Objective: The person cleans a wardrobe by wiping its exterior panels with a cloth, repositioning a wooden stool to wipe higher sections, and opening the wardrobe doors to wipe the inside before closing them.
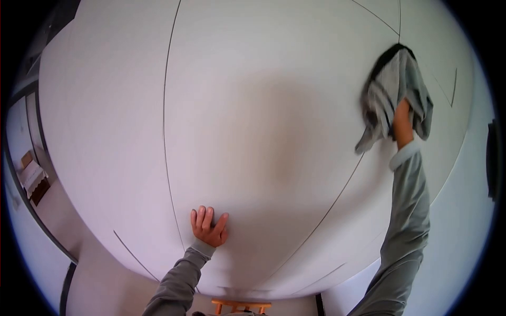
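The single view is taken from head height, aimed forward and down; the white panelled surface [253, 58] is faced from close by, centred in the frame.

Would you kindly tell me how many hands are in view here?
2: the left hand against the white surface, the right hand partly hidden by the grey cloth.

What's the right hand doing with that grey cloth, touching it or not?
Touching: the head view shows the grey cloth bunched around the right hand, its fingers hidden in the folds.
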Demonstrator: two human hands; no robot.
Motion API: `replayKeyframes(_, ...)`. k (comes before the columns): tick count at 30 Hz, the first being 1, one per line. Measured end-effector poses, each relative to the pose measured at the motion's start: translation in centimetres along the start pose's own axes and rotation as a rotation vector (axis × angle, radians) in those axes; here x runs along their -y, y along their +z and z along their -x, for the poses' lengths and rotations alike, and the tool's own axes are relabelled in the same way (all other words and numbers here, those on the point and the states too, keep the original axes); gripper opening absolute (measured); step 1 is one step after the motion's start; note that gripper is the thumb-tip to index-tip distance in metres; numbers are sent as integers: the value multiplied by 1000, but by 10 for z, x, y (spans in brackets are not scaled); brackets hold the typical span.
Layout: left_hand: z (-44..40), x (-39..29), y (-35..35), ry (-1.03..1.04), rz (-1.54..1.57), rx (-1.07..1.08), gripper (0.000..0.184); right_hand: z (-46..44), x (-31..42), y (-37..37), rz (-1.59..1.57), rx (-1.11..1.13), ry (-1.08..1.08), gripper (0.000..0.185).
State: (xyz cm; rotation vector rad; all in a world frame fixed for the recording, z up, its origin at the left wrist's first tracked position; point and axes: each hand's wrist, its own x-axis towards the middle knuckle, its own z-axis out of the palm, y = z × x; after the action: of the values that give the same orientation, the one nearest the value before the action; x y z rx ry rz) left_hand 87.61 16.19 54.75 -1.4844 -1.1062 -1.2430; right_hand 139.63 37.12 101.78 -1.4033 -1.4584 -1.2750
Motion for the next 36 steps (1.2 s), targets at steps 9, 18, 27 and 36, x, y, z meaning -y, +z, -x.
replayKeyframes(9, 2, 1, 0, -27, 1, 24, 40, 143, 245, -130, -636, -18, -569, 65)
replayKeyframes(18, 4, 3, 2, 1, 11, 16, 35, 23, 395, -195, -316, -349, -858, 37)
replayKeyframes(27, -6, -3, -3, -12, 8, -1, 34, 149, 477, -202, -382, 355, -1177, 26)
replayKeyframes(36, 31, -2, 14, -54, -48, 68, 33, 180, 423, -190, -1117, 917, -984, 30)
